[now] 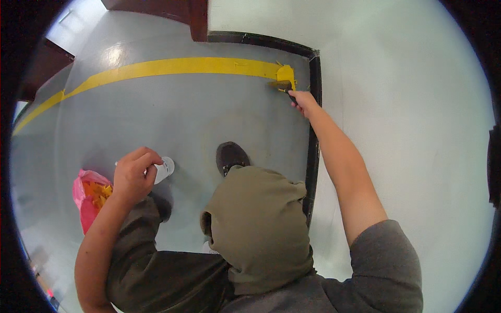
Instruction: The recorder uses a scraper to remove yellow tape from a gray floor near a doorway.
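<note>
My right hand (304,103), at the end of the stretched-out arm, grips the dark handle of a scraper (282,85). Its wide blade lies by the right end of a yellow floor tape strip (188,65), where a crumpled, folded piece of yellow tape (285,73) sits close to the wall. My left hand (136,175) is above my left knee, its fingers curled round a white bottle (165,168). Most of that bottle is hidden by the hand; its round end shows to the right.
A pink bag (83,197) with yellow tape scraps stands left of my left forearm. Black baseboard (314,130) edges the white wall at right and far side. Dark red-brown door frames (198,21) stand at the back. My dark shoe (231,156) is on the grey floor (198,115).
</note>
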The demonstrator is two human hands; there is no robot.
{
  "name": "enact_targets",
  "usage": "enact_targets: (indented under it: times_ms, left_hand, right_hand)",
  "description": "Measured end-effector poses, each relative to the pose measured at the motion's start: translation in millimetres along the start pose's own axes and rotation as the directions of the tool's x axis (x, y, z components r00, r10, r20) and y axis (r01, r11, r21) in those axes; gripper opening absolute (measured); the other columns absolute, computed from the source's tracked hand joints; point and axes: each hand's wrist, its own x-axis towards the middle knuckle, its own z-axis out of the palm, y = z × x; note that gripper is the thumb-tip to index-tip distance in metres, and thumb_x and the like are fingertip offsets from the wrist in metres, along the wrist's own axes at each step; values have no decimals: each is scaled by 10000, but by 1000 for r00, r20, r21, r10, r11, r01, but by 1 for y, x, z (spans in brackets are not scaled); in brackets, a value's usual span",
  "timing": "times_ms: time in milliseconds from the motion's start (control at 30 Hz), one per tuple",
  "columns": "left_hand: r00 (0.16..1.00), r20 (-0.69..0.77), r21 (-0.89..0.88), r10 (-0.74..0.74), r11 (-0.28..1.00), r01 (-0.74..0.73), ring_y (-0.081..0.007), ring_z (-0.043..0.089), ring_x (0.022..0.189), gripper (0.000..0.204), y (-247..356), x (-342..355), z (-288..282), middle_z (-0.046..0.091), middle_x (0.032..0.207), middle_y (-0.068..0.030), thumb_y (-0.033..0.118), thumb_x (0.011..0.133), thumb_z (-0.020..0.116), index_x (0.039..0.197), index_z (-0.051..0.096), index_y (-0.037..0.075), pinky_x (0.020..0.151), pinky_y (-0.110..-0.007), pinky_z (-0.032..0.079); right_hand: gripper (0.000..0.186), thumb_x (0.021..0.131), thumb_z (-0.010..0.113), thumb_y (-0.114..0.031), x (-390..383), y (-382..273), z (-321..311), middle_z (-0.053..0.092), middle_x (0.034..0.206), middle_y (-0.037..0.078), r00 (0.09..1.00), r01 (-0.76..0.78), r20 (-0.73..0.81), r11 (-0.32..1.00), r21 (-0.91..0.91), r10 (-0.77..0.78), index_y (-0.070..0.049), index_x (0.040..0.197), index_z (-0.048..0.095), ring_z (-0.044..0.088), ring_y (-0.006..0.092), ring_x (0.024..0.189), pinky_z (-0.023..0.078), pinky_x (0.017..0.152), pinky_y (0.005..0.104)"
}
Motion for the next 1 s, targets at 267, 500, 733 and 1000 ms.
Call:
enact_targets:
  times_ms: [267,500,733,1000]
  left_hand:
    - [995,33,-24,-95,995,96,-265,595,663,132,5,0,-4,611,793,-79,-49,693,523,759,595,41,597,-340,481]
    - [998,30,23,-63,998,62,-274,599,671,115,9,-8,-4,610,798,-84,-31,707,532,762,599,45,601,-356,476]
    - [984,113,67,-138,989,131,-271,602,711,104,8,-13,-5,613,824,-80,-27,717,541,769,595,45,614,-353,478]
    - [992,61,17,-113,994,112,-253,596,686,137,-3,-11,-9,609,819,-78,-71,713,513,781,578,29,608,-335,475]
  right_hand:
    - [294,878,546,-403,-106,112,-11,547,673,21,980,-158,158,957,242,122,-109,879,546,399,81,465,280,379,230]
    - [280,896,508,-364,-99,109,33,559,662,47,959,-242,219,928,285,183,-85,895,535,427,102,411,307,358,238]
    - [235,884,538,-371,-24,42,24,542,632,15,979,-205,91,886,416,183,-142,845,508,370,66,411,236,331,211]
    - [317,895,512,-385,-164,153,43,550,626,48,975,-210,124,947,243,184,-68,876,523,421,116,416,286,364,290]
